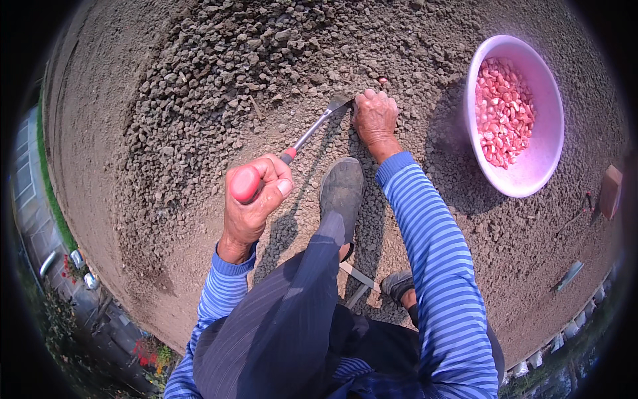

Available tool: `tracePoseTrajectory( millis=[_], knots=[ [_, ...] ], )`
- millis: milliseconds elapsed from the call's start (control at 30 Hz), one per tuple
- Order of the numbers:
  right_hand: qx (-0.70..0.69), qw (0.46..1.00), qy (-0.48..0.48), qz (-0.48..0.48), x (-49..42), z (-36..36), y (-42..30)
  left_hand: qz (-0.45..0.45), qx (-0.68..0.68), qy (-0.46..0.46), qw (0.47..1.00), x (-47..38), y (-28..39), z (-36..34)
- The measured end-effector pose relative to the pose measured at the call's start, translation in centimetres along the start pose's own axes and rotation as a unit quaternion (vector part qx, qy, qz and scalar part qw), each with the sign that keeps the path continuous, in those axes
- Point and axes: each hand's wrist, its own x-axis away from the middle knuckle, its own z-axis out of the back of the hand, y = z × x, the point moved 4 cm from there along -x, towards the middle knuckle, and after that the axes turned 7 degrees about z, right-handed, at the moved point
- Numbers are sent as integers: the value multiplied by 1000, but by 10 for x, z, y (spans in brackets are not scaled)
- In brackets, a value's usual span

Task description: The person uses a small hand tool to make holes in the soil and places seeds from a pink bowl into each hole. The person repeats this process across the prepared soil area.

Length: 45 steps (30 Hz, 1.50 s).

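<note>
My left hand [254, 199] grips the red and grey handle of a small hand hoe [313, 130]. Its metal blade rests on the loose soil, right beside my right hand [376, 117]. That hand is lowered to the ground with the knuckles up. Its fingertips are hidden, so whether they hold anything does not show. Just beyond the knuckles a single reddish clove [383, 80] sits in the crumbly soil [279, 65]. To the right stands a pink plastic basin [541, 154], partly filled with reddish cloves [503, 114] that look like garlic.
My shoe [343, 187] is planted on the soil between my arms. Wooden slats [360, 277] show below me near my other shoe [397, 285]. A brick-like block [610, 192] stands at the far right. Paving [30, 184] and red flowers [144, 351] lie beyond the plot's left edge.
</note>
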Motion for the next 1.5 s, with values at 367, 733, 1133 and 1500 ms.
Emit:
tracePoseTrajectory(
  millis=[367, 733, 1133, 1500],
  knots=[
    [63, 996, -3, 65, -14, 0, -8, 31, -38, 54, 997, 20, -15, 14],
    [30, 992, 5, 124, -8, 7, -2, 35, -24, 64, 997, 20, -20, 16],
    [56, 993, -45, 89, -11, -6, 0, -2, -44, 43, 998, 19, -24, 18],
    [-102, 994, -26, 12, -9, 16, 16, 0, -10, 47, 999, 20, -26, 22]
  ],
)
